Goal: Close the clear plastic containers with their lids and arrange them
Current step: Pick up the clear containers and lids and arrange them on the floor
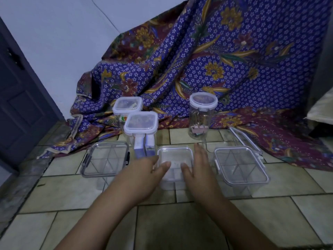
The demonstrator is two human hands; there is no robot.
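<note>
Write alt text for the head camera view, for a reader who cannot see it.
Both hands, left hand and right hand, rest on the middle clear container on a tiled floor, with a similar container on the left and another on the right. Behind stand three lidded jars before a purple floral cloth.

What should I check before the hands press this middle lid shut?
1. Both hands on the middle box: ok. Left hand at its left edge, right hand at its right edge, thumbs on top.
2. Lid sits square on the middle box: cannot tell; hands cover both side edges.
3. Side clips of the middle box locked: cannot tell, hidden under the hands.
4. Left box closed: lid is on, clips cannot tell.
5. Right box closed: lid is on, clips cannot tell. A spare lid lies behind it.
6. Room to press without knocking the tall jars: ok, they stand behind the row.
</note>
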